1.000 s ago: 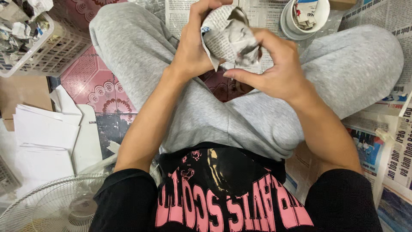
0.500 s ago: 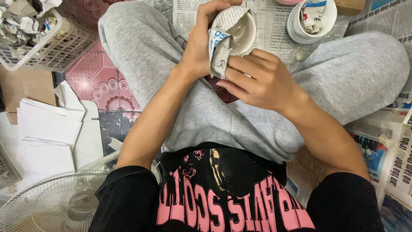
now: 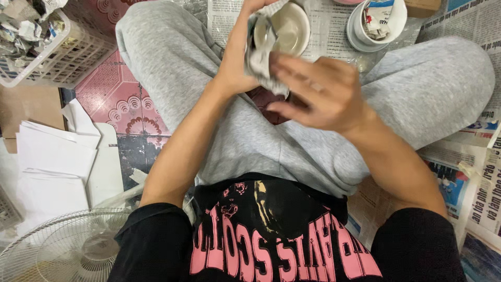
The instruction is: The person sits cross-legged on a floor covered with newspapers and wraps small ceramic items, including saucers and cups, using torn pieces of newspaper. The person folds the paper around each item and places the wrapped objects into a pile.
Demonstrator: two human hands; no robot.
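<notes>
**Head view: bowl half-wrapped, grip looks thin**

Head view, upper centre: my left hand [image 3: 237,68] clasps the bowl [image 3: 286,28] in newspaper [image 3: 259,57]. My right hand [image 3: 318,91] is blurred, fingers spread, holding nothing. I judge the bowl could slip, the paper being loose.

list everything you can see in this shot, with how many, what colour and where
bowl: one, pale, partly wrapped in newspaper, in left hand
cup: one, white, stuffed with paper, top right
basket: one, white, holding paper scraps, top left
paper sheets: a stack, white, floor at left
fan: one, white, bottom left
newspaper: several sheets, printed, floor at right
left hand: grip on the wrapped bowl
right hand: blurred, fingers spread, against the wrap
</notes>
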